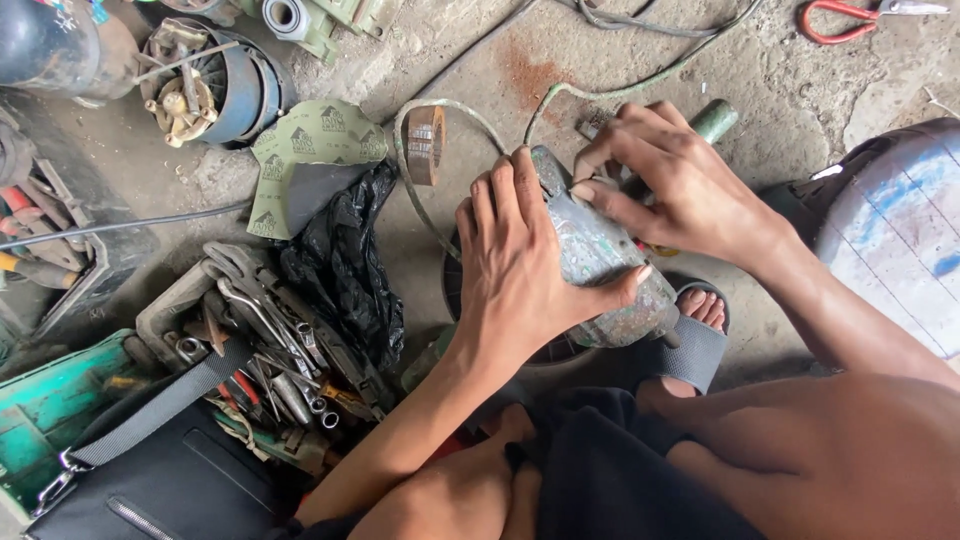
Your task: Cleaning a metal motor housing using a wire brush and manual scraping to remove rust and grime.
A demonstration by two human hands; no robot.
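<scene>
Seen from above, squatting on a stained concrete floor (780, 90). Left hand (515, 265) laid flat over a worn grey-green power tool body (600, 250), fingers spread along its top and thumb hooked around the side, so grasping and pressing it down. Right hand (680, 185) at the far end of the same tool, fingertips pinched on a small part there; too hidden to tell which part. Tool resting low between the knees, above a sandalled foot (700, 315). Best to keep the left palm heavy and steady, and to work the right fingers slowly, without twisting the cord (560, 95). Nearby on the left: sandpaper sheets (310, 145), black plastic bag (345, 265), tray of wrenches (270, 340).
</scene>
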